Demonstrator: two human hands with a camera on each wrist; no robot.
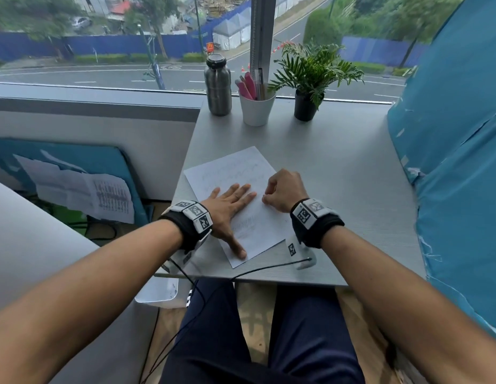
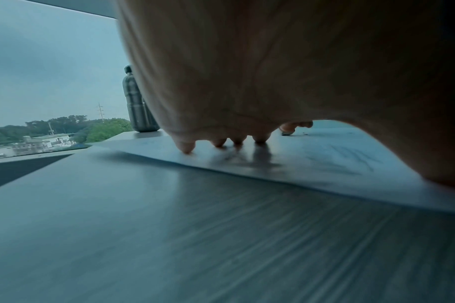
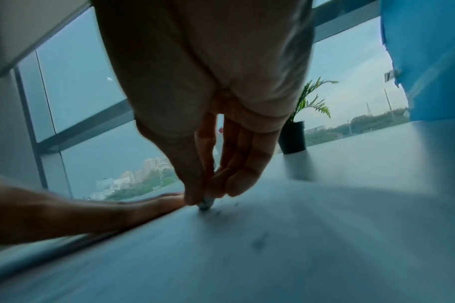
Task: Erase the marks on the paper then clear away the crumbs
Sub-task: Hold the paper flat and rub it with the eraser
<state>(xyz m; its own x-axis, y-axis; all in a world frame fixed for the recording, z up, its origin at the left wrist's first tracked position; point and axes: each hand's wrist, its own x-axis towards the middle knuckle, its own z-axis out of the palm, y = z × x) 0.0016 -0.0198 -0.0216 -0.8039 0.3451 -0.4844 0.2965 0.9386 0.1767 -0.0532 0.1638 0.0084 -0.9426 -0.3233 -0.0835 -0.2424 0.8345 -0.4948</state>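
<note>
Pinching a small eraser (image 3: 204, 203) against the paper (image 1: 249, 167), the right hand (image 1: 285, 191); left hand (image 1: 227, 207) flat, fingers spread, pinning the sheet.

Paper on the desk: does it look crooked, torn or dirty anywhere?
The paper lies askew, turned against the desk edges. No tear shows. Small dark crumbs lie beside the eraser pinched in the right hand; the left hand presses the sheet flat.

The left hand (image 1: 227, 206) lies flat with fingers (image 1: 242, 191) spread; the right hand (image 1: 284, 191) is curled, its fingertips (image 3: 195, 196) pinched together.
</note>
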